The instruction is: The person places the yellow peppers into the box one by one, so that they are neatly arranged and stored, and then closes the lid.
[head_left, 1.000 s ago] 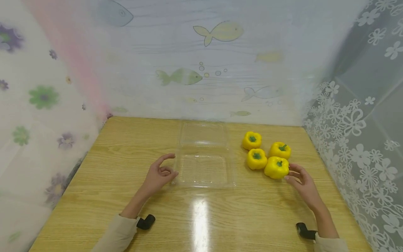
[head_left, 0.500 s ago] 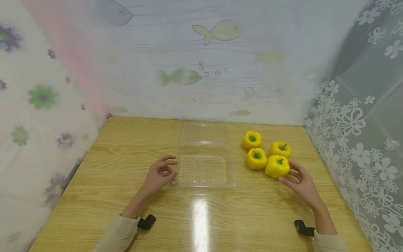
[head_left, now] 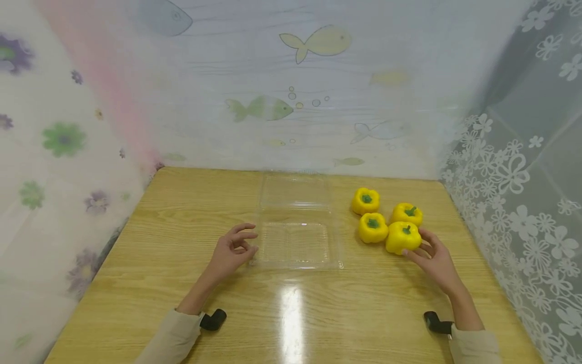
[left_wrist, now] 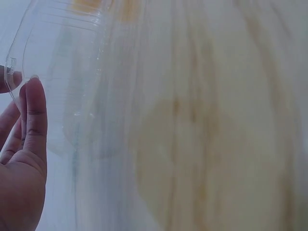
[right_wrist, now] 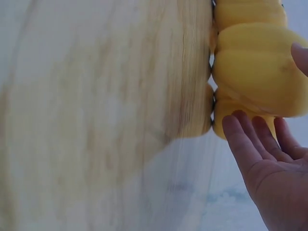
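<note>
Four-lobed yellow bell peppers with green stems stand grouped on the right of the table in the head view. My right hand [head_left: 434, 260] grips the front right bell pepper [head_left: 403, 237], its thumb across the front and its fingers round the right side. In the right wrist view, the fingers reach under that pepper [right_wrist: 262, 67] and partly overlap another yellow pepper behind. A clear plastic container [head_left: 294, 265] lies with its lid [head_left: 294, 191] folded back. At the container's left front corner, my left hand [head_left: 231, 250] pinches the rim between thumb and fingers; the left wrist view shows the rim [left_wrist: 10, 60] there.
Close to the gripped pepper are a front left pepper [head_left: 373, 227], a back left pepper [head_left: 366, 201] and a back right pepper [head_left: 407, 214]. The wooden table [head_left: 191, 197] ends at a fish-patterned curtain [head_left: 213, 131] behind and flowered sheets at both sides.
My right thumb has moved left and up onto the front of the pepper, which has shifted slightly. My left fingers have come closer together at the container's edge.
</note>
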`<state>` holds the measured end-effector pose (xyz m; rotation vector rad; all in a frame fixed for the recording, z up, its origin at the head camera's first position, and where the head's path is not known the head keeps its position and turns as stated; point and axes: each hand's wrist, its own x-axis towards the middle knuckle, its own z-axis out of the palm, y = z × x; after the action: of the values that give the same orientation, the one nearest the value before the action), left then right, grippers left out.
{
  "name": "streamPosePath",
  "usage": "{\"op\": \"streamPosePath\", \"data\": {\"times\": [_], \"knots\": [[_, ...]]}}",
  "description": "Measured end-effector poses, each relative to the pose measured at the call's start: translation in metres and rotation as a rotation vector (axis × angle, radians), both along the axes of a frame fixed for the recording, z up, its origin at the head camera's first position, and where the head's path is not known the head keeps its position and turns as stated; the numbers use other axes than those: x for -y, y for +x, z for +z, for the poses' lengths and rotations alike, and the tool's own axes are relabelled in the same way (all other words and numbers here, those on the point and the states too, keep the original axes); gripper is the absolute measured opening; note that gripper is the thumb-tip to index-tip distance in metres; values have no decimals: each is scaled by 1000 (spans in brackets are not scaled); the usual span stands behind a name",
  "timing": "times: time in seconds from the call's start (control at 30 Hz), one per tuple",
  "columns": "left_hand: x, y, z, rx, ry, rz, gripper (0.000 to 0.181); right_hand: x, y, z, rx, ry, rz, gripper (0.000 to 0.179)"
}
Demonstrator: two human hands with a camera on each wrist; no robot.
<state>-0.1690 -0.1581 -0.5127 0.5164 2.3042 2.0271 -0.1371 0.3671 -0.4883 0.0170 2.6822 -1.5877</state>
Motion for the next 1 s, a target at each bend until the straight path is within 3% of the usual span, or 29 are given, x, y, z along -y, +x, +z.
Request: {"op": "streamPosePath", "data": {"times": [0.23, 0.43, 1.0], "knots": [[-1, 0, 4, 6, -14, 7, 33, 0, -2, -1, -26, -5, -16, 73], [-1, -2, 3, 14, -13, 11, 33, -1, -3, -1, -17, 29, -2, 80], [-1, -2, 3, 15, 6, 10, 31, 1, -4, 0, -19, 35, 17, 80]]}}
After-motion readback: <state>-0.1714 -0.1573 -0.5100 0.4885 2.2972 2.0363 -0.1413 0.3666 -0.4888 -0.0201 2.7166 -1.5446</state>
